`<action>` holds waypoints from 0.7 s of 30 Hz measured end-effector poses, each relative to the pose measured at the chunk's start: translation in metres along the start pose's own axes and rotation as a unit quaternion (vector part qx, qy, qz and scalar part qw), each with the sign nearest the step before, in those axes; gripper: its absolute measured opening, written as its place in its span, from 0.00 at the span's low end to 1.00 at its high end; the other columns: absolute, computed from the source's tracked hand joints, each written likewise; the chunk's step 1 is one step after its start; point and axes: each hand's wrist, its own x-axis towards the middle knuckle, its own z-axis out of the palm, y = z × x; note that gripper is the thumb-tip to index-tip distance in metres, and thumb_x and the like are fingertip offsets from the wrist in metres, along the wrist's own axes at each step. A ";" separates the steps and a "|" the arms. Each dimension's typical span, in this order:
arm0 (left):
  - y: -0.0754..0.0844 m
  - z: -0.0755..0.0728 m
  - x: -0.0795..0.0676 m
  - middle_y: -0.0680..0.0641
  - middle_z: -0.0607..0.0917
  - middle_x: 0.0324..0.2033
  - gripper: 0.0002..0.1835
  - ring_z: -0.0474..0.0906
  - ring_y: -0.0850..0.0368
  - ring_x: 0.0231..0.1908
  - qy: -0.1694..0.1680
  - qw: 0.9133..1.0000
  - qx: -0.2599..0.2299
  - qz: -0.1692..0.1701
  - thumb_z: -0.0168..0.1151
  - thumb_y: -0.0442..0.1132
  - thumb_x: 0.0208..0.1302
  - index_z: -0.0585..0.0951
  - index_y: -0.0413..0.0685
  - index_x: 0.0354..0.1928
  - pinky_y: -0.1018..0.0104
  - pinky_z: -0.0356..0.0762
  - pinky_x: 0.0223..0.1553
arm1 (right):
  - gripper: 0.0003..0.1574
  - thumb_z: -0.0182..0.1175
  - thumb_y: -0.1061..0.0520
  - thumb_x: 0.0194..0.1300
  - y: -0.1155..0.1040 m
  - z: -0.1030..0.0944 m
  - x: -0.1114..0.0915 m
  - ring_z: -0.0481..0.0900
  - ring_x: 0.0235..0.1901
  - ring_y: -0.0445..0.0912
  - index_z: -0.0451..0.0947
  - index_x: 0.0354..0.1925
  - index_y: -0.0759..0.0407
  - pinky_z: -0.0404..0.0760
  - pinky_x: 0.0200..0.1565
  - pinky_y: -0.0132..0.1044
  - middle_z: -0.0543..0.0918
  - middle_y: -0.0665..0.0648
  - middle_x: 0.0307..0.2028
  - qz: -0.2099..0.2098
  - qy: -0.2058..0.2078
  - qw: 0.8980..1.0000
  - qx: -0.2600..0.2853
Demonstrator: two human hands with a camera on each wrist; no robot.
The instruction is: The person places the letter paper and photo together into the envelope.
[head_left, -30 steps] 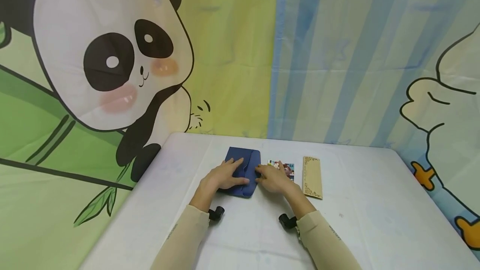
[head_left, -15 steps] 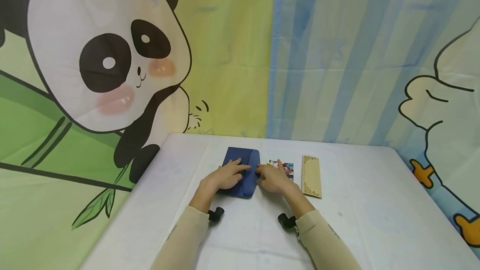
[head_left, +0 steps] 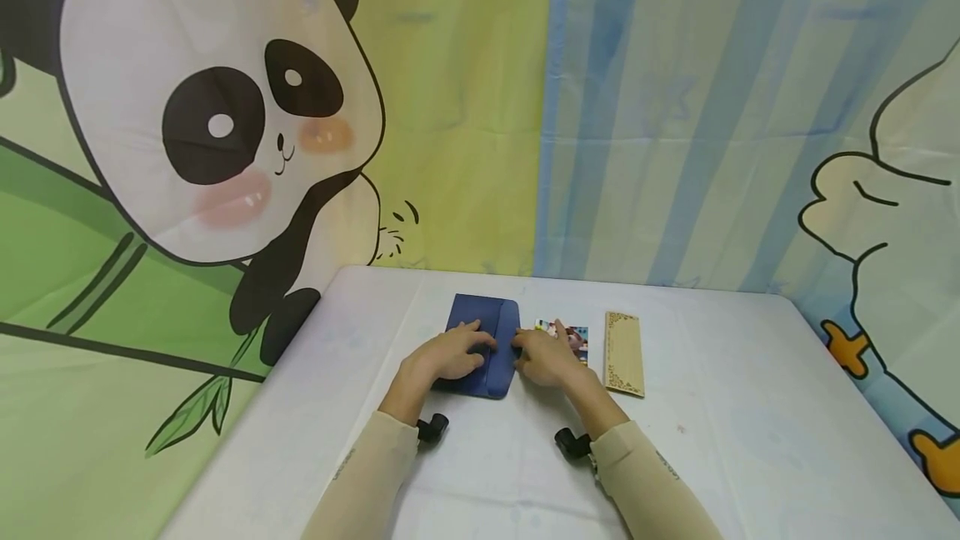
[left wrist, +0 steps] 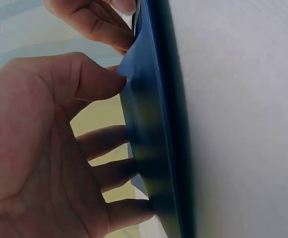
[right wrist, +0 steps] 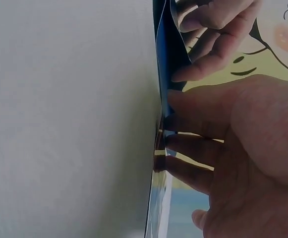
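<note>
A dark blue envelope (head_left: 471, 312) lies flat on the white table, its rounded flap toward the right. Over its middle is my left hand (head_left: 448, 354), thumb and index finger close together at a raised fold of blue paper (left wrist: 135, 62); the other fingertips rest on the envelope. My right hand (head_left: 547, 357) touches the envelope's right edge with thumb and fingertips, the fingers loosely bent. In the right wrist view, the blue layers (right wrist: 169, 42) stand apart near my left fingertips. A colourful picture card (head_left: 577, 338) lies partly hidden under my right hand.
To the right of the card lies a long tan piece (head_left: 624, 354) with brown ornamented corners. The white table (head_left: 720, 407) extends around the things. Behind it hangs a printed cloth (head_left: 457, 107) with a panda.
The left index finger first reached further right over the envelope, then bent back toward the thumb. The flap seam looked wavy earlier and looks straighter now. My right hand has hardly moved.
</note>
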 end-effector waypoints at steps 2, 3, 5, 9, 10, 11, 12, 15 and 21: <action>-0.001 0.000 0.000 0.40 0.60 0.81 0.19 0.50 0.33 0.80 0.000 1.000 0.001 0.004 0.57 0.42 0.73 0.82 0.66 0.62 0.35 0.54 0.75 | 0.21 0.68 0.55 0.68 -0.001 0.000 0.000 0.75 0.70 0.57 0.83 0.58 0.58 0.43 0.73 0.75 0.79 0.60 0.68 -0.001 -0.001 1.000 -0.007; -0.001 -0.001 -0.001 0.40 0.60 0.81 0.18 0.50 0.33 0.80 0.001 1.000 -0.001 0.006 0.58 0.42 0.72 0.83 0.66 0.60 0.35 0.55 0.75 | 0.21 0.68 0.54 0.68 -0.002 0.000 0.001 0.75 0.70 0.57 0.84 0.58 0.58 0.43 0.72 0.75 0.80 0.60 0.68 -0.002 0.001 1.000 -0.009; -0.002 -0.002 -0.001 0.40 0.60 0.81 0.16 0.51 0.33 0.80 0.002 1.000 -0.007 0.012 0.59 0.42 0.71 0.83 0.65 0.58 0.35 0.55 0.75 | 0.21 0.68 0.54 0.69 -0.003 0.000 0.001 0.75 0.70 0.57 0.84 0.58 0.58 0.42 0.73 0.75 0.80 0.60 0.68 0.001 0.000 1.000 -0.010; -0.007 -0.003 -0.001 0.41 0.61 0.80 0.15 0.54 0.35 0.80 0.008 0.999 -0.023 0.026 0.63 0.43 0.68 0.82 0.65 0.54 0.38 0.59 0.74 | 0.21 0.67 0.54 0.70 -0.003 0.001 0.000 0.74 0.70 0.57 0.83 0.58 0.57 0.41 0.74 0.74 0.80 0.60 0.68 0.007 0.001 1.000 -0.007; -0.008 -0.004 -0.001 0.40 0.61 0.80 0.15 0.55 0.36 0.79 0.009 0.999 -0.029 0.032 0.64 0.43 0.66 0.81 0.65 0.54 0.39 0.61 0.74 | 0.21 0.67 0.54 0.70 -0.003 0.001 0.000 0.74 0.71 0.57 0.83 0.58 0.57 0.41 0.74 0.73 0.80 0.60 0.68 0.007 0.000 1.000 -0.006; -0.009 -0.005 0.000 0.40 0.61 0.80 0.15 0.56 0.37 0.79 0.010 0.999 -0.034 0.037 0.66 0.43 0.66 0.81 0.65 0.53 0.39 0.62 0.73 | 0.21 0.66 0.54 0.70 -0.003 0.001 0.000 0.74 0.71 0.57 0.83 0.58 0.58 0.41 0.74 0.73 0.80 0.60 0.68 0.008 0.000 1.000 -0.007; -0.010 -0.005 0.000 0.40 0.61 0.80 0.15 0.57 0.37 0.79 0.012 0.998 -0.039 0.043 0.68 0.44 0.65 0.81 0.64 0.53 0.40 0.63 0.73 | 0.21 0.66 0.54 0.70 -0.003 0.002 0.000 0.74 0.71 0.57 0.83 0.58 0.58 0.41 0.74 0.73 0.80 0.60 0.68 0.009 0.000 1.000 -0.006; -0.013 -0.008 -0.001 0.39 0.61 0.80 0.19 0.58 0.38 0.79 0.015 0.997 -0.057 0.056 0.76 0.45 0.61 0.80 0.62 0.52 0.42 0.62 0.74 | 0.20 0.66 0.53 0.71 -0.003 0.002 0.000 0.74 0.71 0.57 0.83 0.58 0.58 0.41 0.74 0.73 0.79 0.60 0.68 0.010 0.000 1.000 -0.008; -0.012 -0.011 -0.003 0.38 0.57 0.81 0.24 0.56 0.37 0.79 0.018 0.995 -0.071 0.070 0.82 0.47 0.54 0.80 0.59 0.49 0.41 0.61 0.74 | 0.20 0.65 0.53 0.72 -0.004 0.001 -0.001 0.74 0.71 0.57 0.83 0.59 0.58 0.42 0.74 0.73 0.79 0.60 0.69 0.011 -0.001 1.000 -0.018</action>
